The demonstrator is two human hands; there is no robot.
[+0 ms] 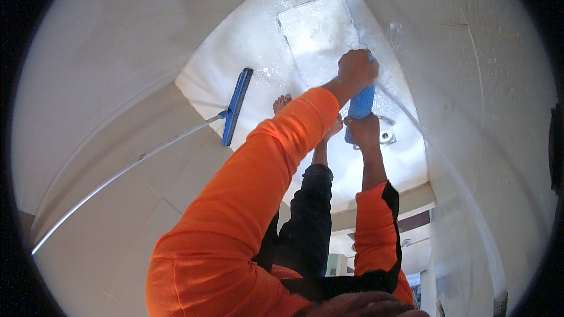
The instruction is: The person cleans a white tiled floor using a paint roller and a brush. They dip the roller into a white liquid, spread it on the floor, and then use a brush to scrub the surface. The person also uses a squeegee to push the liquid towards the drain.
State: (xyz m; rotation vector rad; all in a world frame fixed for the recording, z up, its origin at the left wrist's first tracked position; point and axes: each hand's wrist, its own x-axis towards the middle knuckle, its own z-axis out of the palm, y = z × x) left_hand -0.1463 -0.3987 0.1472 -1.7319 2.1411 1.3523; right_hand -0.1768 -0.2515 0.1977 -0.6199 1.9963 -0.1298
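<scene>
A blue cloth (362, 102) is bunched lengthwise between my two hands, above the wet white floor. My left hand (358, 68) grips its far end in a closed fist, with a bit of blue showing past the fingers. Nearer to me, my right hand (364, 130) is closed round the lower part, and a short end of the cloth hangs out beside it. Just right of that hand a round drain (386, 136) is set in the floor. My bare feet (282, 103) stand on the floor, partly hidden behind my left arm.
To the left, a blue floor squeegee (237, 107) leans on its long metal pole (135, 163). A raised square panel (318, 32) on the floor glistens with water at the far end. Pale walls rise on both sides; a whitish hose-like line (464, 191) runs along the right one.
</scene>
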